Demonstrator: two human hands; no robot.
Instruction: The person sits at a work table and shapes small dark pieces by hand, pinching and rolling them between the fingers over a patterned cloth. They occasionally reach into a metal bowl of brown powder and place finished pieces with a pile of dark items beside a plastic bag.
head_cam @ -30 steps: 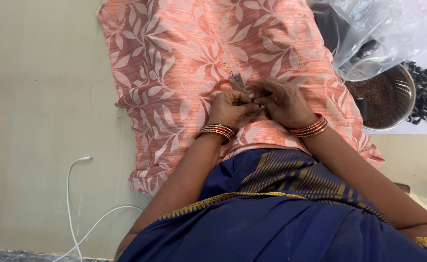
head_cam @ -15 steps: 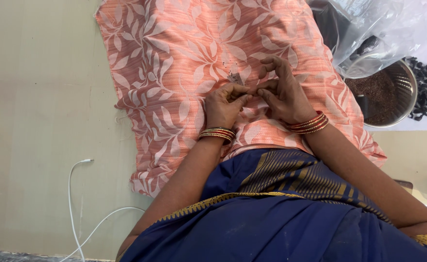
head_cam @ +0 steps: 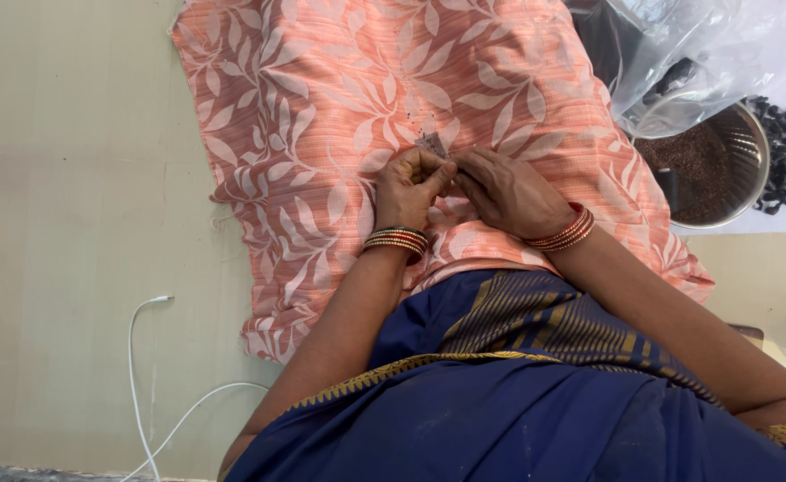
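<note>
Both hands meet on the orange cloth [head_cam: 322, 134]: left hand [head_cam: 411, 189] and right hand [head_cam: 511, 192] pinch a small dark bit [head_cam: 430, 143] between narrowed fingertips; a light, steady pinch suits it best.

At the centre of the frame the left hand [head_cam: 411, 187] and right hand [head_cam: 509, 189] meet fingertip to fingertip, pinching a small dark bit [head_cam: 430, 143] over an orange leaf-patterned cloth [head_cam: 322, 107]. At the upper right sits a steel bowl [head_cam: 750, 161] of brown grains beside a clear plastic bag [head_cam: 705, 54]. A white cable [head_cam: 143, 357] lies lower left.
</note>
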